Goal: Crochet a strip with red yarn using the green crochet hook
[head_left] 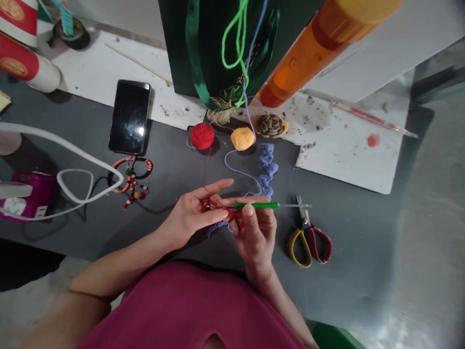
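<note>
My right hand [256, 232] grips a green-handled crochet hook [259, 206], thumb pressed on the handle, with a thin metal end sticking out to the right. My left hand [192, 211] pinches a small piece of red crochet work [214, 207] at the hook's other end, partly hidden by fingers. From it a red strand runs up to a red ball of yarn [202, 136]. A curly blue-violet crocheted strip [268, 169] lies just beyond my right hand, and more blue crochet [218, 227] shows below my fingers. A yellow ball of yarn [242, 138] sits near the red one.
Scissors [305, 235] lie right of my hands. Behind stand a dark green bag [218, 53] and a tall orange container [312, 53], with a brown rosette [271, 125] nearby. A phone [130, 116], beaded bracelets [132, 177] and a white cable [83, 148] occupy the left.
</note>
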The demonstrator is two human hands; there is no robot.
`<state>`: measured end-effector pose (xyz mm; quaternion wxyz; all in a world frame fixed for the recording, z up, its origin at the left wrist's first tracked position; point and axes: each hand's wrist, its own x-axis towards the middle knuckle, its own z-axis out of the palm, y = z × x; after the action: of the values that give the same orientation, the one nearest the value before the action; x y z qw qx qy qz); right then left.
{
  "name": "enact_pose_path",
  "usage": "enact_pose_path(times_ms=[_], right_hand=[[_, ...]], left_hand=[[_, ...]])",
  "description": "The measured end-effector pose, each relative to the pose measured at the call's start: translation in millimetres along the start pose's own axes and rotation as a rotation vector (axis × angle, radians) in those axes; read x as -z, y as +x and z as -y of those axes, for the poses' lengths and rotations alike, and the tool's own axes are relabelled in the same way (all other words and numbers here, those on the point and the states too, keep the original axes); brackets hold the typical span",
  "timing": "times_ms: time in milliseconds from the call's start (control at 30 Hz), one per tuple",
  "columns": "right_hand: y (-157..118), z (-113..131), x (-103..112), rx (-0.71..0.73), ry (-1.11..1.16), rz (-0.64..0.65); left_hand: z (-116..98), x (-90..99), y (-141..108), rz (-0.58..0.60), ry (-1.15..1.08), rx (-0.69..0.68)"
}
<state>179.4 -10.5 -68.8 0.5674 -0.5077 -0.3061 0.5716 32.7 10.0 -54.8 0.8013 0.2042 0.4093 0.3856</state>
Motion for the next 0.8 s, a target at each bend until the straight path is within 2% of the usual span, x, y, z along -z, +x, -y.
enact_pose_path(times_ms=[67, 133, 333, 600, 800], right_hand=[[-1, -1, -2, 0.051, -0.013, -0.011], [0, -1, -3, 0.077, 0.01, -0.021], [5, 2, 1, 0.054, 0.022, -0.01], [6, 2, 7, 0.102, -0.008, 0.049], [6, 4, 8, 0.128, -0.16, -0.009]], left_hand=[[-3, -1.2, -3, -0.085, 0.159, -0.103], [-4, -1.0, -5, -0.11, 0.246, -0.154], [-1, 1.9, -1, -0.078, 0.139, -0.08], [-4, -0.3, -1, -0.09, 0.115, -0.087], [-5, -0.8, -1, -0.077, 0.112, -0.095]])
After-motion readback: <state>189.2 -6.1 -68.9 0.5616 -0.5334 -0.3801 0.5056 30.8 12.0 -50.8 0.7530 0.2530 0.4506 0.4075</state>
